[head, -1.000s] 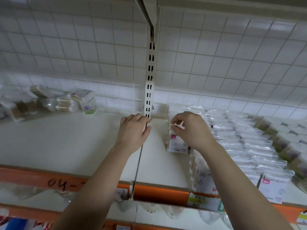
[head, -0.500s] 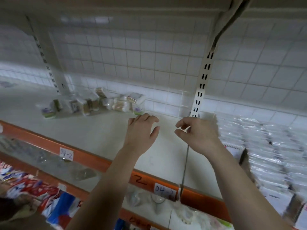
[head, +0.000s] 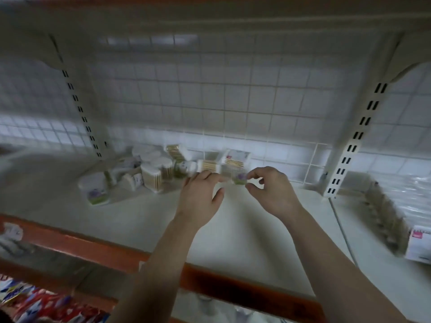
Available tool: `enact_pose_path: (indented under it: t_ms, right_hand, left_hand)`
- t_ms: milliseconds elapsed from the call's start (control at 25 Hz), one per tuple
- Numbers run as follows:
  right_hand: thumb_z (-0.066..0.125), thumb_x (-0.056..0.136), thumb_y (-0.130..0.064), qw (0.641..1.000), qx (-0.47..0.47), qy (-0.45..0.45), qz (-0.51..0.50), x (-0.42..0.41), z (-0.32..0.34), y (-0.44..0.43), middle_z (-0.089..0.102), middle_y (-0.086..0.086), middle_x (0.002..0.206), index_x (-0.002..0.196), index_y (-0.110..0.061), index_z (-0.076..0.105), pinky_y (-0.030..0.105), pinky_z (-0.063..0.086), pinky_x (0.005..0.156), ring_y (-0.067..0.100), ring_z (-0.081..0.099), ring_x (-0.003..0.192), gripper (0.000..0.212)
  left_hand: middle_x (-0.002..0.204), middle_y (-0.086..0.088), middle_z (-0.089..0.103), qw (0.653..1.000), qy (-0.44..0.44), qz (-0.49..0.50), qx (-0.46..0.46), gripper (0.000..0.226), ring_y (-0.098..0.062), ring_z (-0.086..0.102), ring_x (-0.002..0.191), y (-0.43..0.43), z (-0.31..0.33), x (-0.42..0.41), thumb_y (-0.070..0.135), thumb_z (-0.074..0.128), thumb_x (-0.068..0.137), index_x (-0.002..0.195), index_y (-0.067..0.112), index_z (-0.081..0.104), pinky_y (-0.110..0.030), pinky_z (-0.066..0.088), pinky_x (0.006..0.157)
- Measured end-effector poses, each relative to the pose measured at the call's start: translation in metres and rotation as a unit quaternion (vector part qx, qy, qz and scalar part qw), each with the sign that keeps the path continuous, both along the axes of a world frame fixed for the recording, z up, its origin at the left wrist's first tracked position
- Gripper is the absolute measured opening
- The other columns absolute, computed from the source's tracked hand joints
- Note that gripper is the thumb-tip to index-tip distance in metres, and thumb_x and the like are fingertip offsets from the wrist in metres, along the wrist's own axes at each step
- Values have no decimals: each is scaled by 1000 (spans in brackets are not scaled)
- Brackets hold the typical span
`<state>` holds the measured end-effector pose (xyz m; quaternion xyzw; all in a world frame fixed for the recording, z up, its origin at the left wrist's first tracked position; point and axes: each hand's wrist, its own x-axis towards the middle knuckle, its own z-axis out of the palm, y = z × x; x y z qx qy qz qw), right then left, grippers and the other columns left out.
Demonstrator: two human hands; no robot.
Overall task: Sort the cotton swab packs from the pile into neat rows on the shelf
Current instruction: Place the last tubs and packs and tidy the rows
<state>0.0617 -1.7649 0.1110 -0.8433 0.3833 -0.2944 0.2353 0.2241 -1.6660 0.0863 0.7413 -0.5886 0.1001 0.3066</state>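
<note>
Hands relocated leftward to pile (head: 161,170); left hand (head: 200,201) spread, right hand (head: 272,194) curled at swab pack (head: 240,177), hold unclear; pickup step, secure grasp needed

Matt, smooth off-white on shelf board (head: 245,229) — prob. painted metal. Slight sheen on orange front rail (head: 93,250). Cream-painted metal for slotted upright (head: 356,141), white-coated wire for grid back panel (head: 210,101). Clear glossy plastic on piled swab packs (head: 154,173) — pale wood-look sticks inside. Shiny clear wrap over rows at rt (head: 401,190).
</note>
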Motion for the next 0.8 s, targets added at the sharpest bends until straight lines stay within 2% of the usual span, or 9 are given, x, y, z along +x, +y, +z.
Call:
enact_pose_path:
  t_ms: [80, 240, 400, 520, 640, 800]
  right_hand:
    - [61, 86, -23, 1000, -11, -14, -17, 23, -3, -2, 59, -5, 103, 98, -24, 68, 18, 36, 69, 10, 54, 90, 14]
    - [63, 81, -11, 994, -85, -20, -62, 54, -6, -11, 63, 6, 98, 97, -12, 70, 25, 36, 77, 26, 54, 97, 18]
    - [70, 81, -21, 987, -127, -33, -89, 74, -4, -23, 60, 2, 107, 105, -14, 67, 21, 32, 78, 26, 47, 101, 25]
    - [71, 81, -30, 989, -122, -12, -87, 85, -3, -35, 62, -1, 105, 101, -14, 69, 28, 40, 76, 23, 49, 100, 26]
    - [72, 80, -30, 990, -115, 27, -80, 92, -5, -49, 65, -2, 97, 94, -18, 72, 33, 44, 80, 23, 54, 98, 19]
    - [75, 76, -28, 990, -105, 49, -76, 98, -6, -61, 66, -1, 85, 81, -21, 72, 29, 39, 79, 27, 57, 89, 9]
  left_hand:
    - [106, 4, 63, 1000, 1, -16, 0, 24, -22, 57, 99, -4, -1, 25, 26, 58, 87, 111, 24, 64, -40, 43, 88]
    - [98, 0, 64, 999, -22, -27, -9, 25, -27, 60, 92, -19, -1, 61, 30, 54, 82, 102, 21, 65, -39, 44, 82]
    - [101, -2, 63, 998, -30, -50, 16, 31, -28, 57, 94, -43, 4, 89, 33, 49, 81, 104, 19, 64, -44, 46, 84]
    - [100, -1, 64, 999, -12, -48, 3, 31, -28, 59, 92, -51, -2, 99, 34, 48, 82, 104, 19, 64, -44, 47, 80]
    - [97, 1, 65, 998, -1, -53, -23, 39, -28, 61, 89, -49, -15, 101, 40, 39, 80, 102, 21, 64, -44, 49, 76]
    - [97, 0, 64, 996, 31, -76, -35, 38, -29, 60, 90, -50, -20, 103, 39, 40, 79, 101, 20, 64, -45, 50, 75]
